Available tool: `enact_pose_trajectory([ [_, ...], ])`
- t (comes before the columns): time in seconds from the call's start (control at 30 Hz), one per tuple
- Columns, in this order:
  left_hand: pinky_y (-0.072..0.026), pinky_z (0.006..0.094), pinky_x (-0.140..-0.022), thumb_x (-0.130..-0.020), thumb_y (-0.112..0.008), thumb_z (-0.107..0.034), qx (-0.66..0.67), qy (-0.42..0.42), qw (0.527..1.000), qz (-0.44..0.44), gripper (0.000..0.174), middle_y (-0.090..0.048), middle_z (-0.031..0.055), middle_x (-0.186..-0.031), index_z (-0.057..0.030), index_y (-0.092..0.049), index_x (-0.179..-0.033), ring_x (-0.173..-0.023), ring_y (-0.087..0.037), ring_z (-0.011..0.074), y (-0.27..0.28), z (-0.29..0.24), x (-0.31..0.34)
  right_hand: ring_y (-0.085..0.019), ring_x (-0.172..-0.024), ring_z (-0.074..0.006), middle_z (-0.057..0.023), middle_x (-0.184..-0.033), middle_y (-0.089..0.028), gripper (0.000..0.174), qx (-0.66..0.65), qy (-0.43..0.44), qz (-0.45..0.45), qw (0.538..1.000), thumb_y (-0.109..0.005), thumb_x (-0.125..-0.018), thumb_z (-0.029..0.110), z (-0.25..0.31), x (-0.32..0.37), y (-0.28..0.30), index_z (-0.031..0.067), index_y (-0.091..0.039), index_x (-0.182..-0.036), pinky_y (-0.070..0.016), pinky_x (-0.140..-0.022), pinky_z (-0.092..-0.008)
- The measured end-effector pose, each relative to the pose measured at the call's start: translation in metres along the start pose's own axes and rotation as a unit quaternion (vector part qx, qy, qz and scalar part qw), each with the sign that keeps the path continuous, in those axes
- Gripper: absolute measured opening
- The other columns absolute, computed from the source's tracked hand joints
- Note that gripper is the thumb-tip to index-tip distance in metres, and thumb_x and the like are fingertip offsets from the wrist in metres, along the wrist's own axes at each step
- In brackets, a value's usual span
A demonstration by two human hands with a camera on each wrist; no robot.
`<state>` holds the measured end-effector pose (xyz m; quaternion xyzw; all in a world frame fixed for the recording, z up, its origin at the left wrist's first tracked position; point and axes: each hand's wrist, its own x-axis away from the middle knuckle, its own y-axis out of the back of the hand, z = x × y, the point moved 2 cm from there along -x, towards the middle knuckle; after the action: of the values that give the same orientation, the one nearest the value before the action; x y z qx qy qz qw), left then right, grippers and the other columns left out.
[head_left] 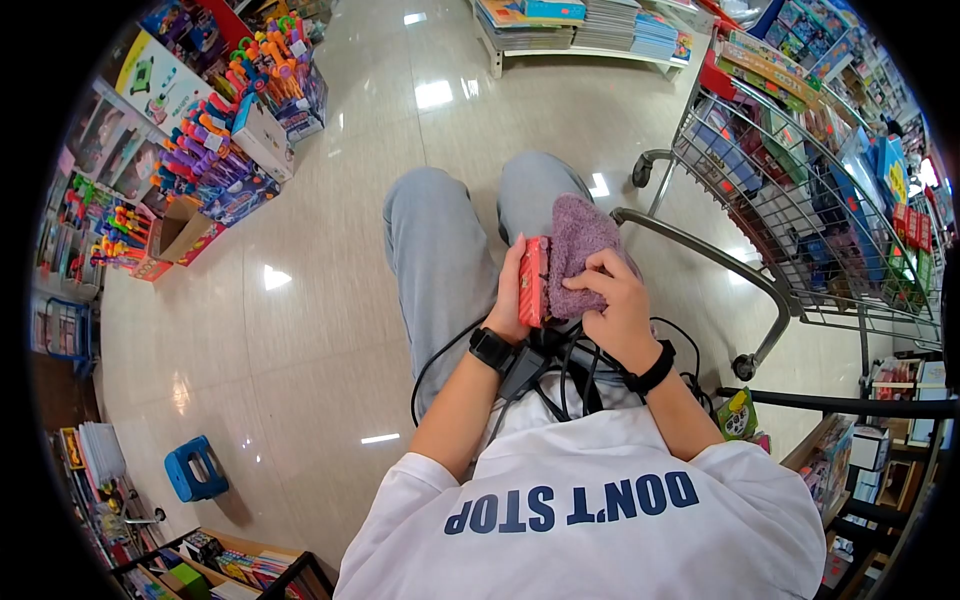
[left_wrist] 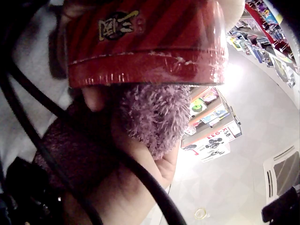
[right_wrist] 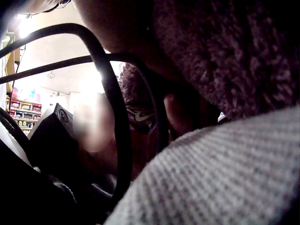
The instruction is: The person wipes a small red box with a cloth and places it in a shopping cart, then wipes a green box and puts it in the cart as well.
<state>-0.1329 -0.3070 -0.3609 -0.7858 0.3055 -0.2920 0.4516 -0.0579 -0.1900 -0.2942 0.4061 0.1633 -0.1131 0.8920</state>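
In the head view a red striped box stands over the lap, and the left hand grips it from its left side. The right hand holds a fluffy purple cloth with curled fingers, against the box's right side. The left wrist view shows the shiny wrapped box close up with gold lettering, and the cloth below it against a hand. Dark cloth fills the upper right of the right wrist view, where the fingers are hard to make out.
Black cables loop over the lap between the wrists. A loaded shopping cart stands at the right. Toy displays line the upper left, a blue stool is at lower left, and a low shelf of books is ahead.
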Motion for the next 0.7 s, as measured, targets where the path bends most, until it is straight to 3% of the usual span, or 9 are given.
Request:
enact_pose_trajectory([
  [0.7, -0.0437, 0.0401, -0.098, -0.092, -0.032, -0.055, 0.026, -0.001, 1.000, 0.017, 0.067, -0.054, 0.0174, -0.123, 0.0004, -0.045, -0.128, -0.111, -0.055, 0.0274, -0.0018, -0.0013, -0.0009, -0.058, -0.083, -0.0280, -0.0074, -0.088, -0.053, 0.036, -0.009, 0.000, 0.006, 1.000, -0.053, -0.054, -0.005, -0.0012, -0.0017, -0.0007, 0.0089, -0.066, -0.085, -0.0471, -0.071, -0.0320],
])
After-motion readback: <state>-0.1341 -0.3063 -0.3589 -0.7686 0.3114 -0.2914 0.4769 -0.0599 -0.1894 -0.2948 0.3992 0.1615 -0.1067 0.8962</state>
